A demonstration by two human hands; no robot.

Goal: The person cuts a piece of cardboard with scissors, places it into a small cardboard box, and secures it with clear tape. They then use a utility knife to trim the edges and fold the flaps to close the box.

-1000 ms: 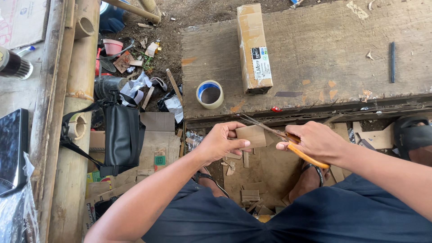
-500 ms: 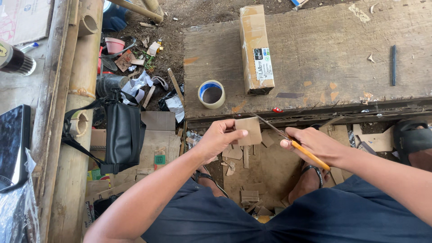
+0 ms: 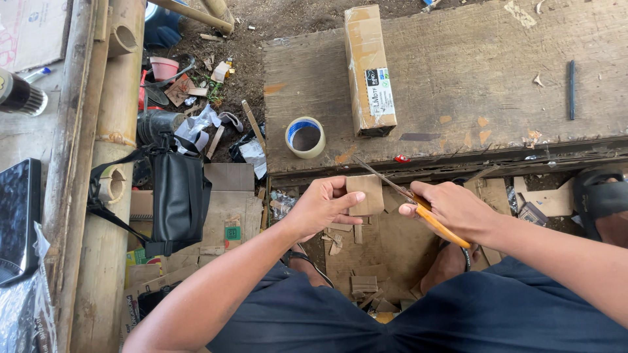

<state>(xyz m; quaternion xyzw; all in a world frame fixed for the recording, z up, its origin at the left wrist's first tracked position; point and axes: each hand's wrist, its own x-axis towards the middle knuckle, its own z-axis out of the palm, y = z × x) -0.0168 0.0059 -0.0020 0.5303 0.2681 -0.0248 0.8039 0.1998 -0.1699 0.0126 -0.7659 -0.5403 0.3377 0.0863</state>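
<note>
Left hand (image 3: pixel 322 208) is pinching a small cardboard piece (image 3: pixel 365 195) between thumb and fingers — grip clamped on its left edge, holding it up over the lap, just below the edge of the wooden worktop (image 3: pixel 458 98). Right hand (image 3: pixel 451 208) is closed around orange-handled scissors (image 3: pixel 418 208); the blade is lying against the piece's top right corner. A tape roll (image 3: pixel 305 137) and a long carton (image 3: pixel 369 68) are sitting on the worktop — well apart from both hands. Cardboard scraps (image 3: pixel 364 284) are lying on the ground between the feet.

The tape roll (image 3: pixel 305 137) and long box (image 3: pixel 370 70) are crowding the wooden board's (image 3: pixel 458 59) left end; its right stretch is lying open beyond the dark pen (image 3: pixel 571 89).
</note>
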